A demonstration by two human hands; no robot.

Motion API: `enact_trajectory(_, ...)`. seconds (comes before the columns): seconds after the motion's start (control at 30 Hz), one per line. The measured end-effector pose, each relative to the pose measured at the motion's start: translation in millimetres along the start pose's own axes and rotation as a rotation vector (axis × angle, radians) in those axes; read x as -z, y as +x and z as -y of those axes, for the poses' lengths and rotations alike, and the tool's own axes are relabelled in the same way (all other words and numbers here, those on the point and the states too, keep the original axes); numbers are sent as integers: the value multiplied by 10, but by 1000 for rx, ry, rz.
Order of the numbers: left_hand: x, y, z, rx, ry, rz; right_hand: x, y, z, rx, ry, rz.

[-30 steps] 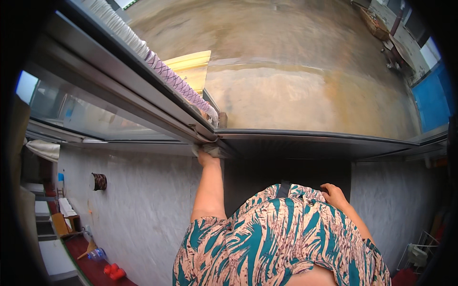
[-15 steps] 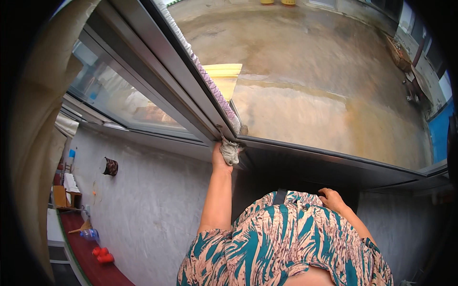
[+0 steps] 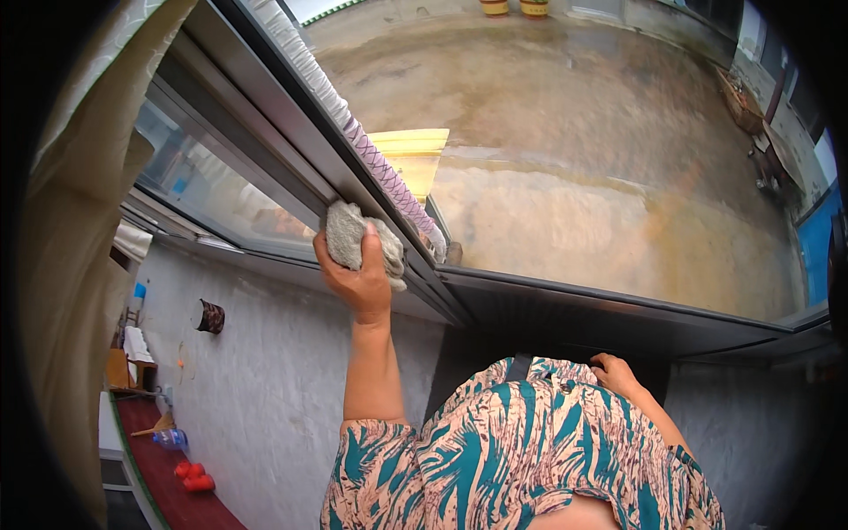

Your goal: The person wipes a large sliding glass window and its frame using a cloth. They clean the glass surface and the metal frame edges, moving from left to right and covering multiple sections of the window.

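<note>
One hand, the left hand (image 3: 358,269), grips a grey cloth (image 3: 349,234) and presses it on the window frame (image 3: 265,132). The right hand (image 3: 616,375) rests low under the sill (image 3: 618,309); its grip I cannot tell. I think firm, even strokes along the rail clean best.

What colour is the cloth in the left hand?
Grey: the crumpled cloth in the left hand, best in the head view.

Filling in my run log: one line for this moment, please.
left hand: presses grey cloth on window frame | right hand: rests at body, holds nothing visible
</note>
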State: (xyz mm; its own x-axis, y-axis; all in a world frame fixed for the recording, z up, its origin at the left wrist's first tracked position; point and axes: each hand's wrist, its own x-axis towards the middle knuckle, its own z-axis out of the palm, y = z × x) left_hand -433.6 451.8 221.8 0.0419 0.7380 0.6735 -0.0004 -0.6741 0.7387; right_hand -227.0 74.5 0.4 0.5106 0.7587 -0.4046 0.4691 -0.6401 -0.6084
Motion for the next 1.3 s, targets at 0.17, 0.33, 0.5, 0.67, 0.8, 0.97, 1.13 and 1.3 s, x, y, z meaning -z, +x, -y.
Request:
enact_trajectory(0.17, -44, 60, 208, -340, 132, -55, -5, -72, -20, -28, 3, -8)
enact_trajectory(0.33, 28, -229, 771, -347, 156, -90, 46, -210, 15, -52, -8, 2)
enact_trajectory(0.5, 62, -819, 1353, -133, 140, -52, 0, -301, 36, -119, -25, 3)
enact_trajectory(0.67, -34, -1533, 1760, 207, 229, -2, 19, -524, -42, -171, -22, -8)
enact_trajectory(0.8, 36, -1805, 2222, 515, 200, 39, 25, -613, 47, -209, -19, -4)
enact_trajectory(0.97, 57, -1690, 2347, 777, 23, -84, -58, -701, 40, -222, 3, -12)
enact_trajectory(1.13, 201, -1517, 2608, 946, -234, -260, -233, -705, -47, -225, 24, 1)
enact_trajectory(1.3, 256, -1019, 2659, 901, -484, -110, -275, -662, -75, -194, 51, 14)
